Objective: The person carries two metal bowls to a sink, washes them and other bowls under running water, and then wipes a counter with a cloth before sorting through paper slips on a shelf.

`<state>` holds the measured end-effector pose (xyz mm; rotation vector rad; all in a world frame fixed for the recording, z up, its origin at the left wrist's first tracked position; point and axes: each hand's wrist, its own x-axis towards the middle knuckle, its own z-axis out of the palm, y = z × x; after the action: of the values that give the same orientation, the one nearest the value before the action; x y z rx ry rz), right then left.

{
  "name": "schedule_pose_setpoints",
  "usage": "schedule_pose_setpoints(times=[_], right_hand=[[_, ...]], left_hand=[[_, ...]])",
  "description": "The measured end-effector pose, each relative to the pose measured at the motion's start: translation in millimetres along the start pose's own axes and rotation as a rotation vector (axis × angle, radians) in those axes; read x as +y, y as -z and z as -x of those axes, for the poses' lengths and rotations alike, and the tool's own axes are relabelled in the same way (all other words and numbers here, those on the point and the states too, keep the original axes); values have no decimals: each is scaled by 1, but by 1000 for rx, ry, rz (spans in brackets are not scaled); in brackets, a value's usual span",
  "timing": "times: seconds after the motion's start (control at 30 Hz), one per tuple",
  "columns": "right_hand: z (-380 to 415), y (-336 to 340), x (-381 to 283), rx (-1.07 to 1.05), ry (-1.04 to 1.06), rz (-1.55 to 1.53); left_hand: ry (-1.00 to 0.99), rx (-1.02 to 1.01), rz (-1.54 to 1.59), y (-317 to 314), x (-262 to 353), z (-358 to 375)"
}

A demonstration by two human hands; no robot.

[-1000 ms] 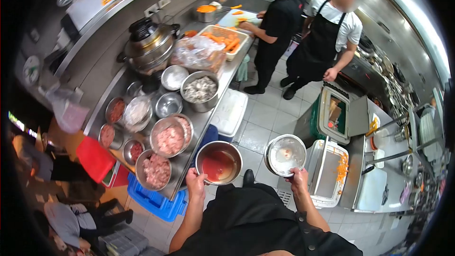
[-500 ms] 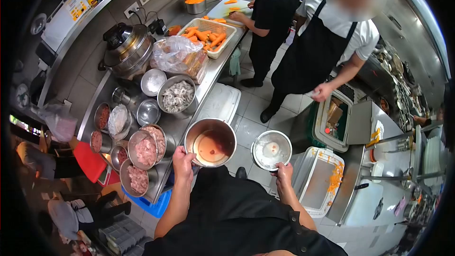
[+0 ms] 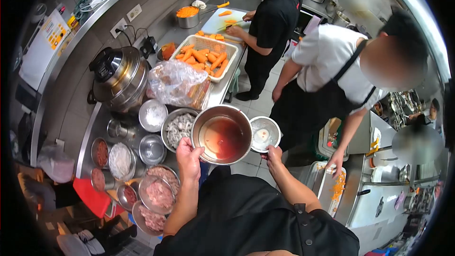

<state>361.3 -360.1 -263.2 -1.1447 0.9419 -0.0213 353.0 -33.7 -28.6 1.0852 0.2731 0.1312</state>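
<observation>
My left hand [image 3: 190, 160] grips the rim of a steel pot [image 3: 222, 135] with thin reddish-brown liquid in its bottom. The smaller steel bowl [image 3: 265, 134] is held at its near edge by my right hand [image 3: 273, 157]; whitish residue and a small scrap show inside. Pot and bowl hang side by side in front of my apron, their rims very close or overlapping. Left of the pot, on the steel counter, stands a bowl of grey-white sliced seafood-like pieces [image 3: 180, 127], partly hidden by the pot. Bowls of raw pink meat [image 3: 159, 194] sit nearer my left forearm.
A basket of carrots [image 3: 226, 76], a plastic bag [image 3: 175, 83] and a large cooker [image 3: 121, 78] occupy the counter. One co-worker [image 3: 275, 23] cuts carrots at a board. Another co-worker [image 3: 327, 52] leans over a bin with orange peelings [image 3: 338, 187] on the right.
The pot has moved right and slightly up, and the bowl has come left, closing the gap between them. The nearer co-worker has bent down, reaching a hand to the peelings bin.
</observation>
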Motion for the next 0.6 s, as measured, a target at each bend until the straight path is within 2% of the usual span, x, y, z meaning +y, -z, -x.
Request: schedule_pose_setpoints(times=[0.07,0.2,0.27,0.37,0.5,0.6], right_hand=[[-15,-26,-6,65,-21,75],[-25,-67,-22,58,35,37],[-32,-77,-26,30,-3,18],[-49,-93,-31,126,-10,64],[-65,-104,-39,243,-18,126],[-78,-101,-46,239,12,87]], left_hand=[[-15,-37,1,-1,11,-22],[49,-83,-11,3,26,-59],[58,-112,6,4,29,-71],[36,-118,30,8,29,-87],[106,-94,-5,12,32,-98],[107,-105,-3,16,29,-106]])
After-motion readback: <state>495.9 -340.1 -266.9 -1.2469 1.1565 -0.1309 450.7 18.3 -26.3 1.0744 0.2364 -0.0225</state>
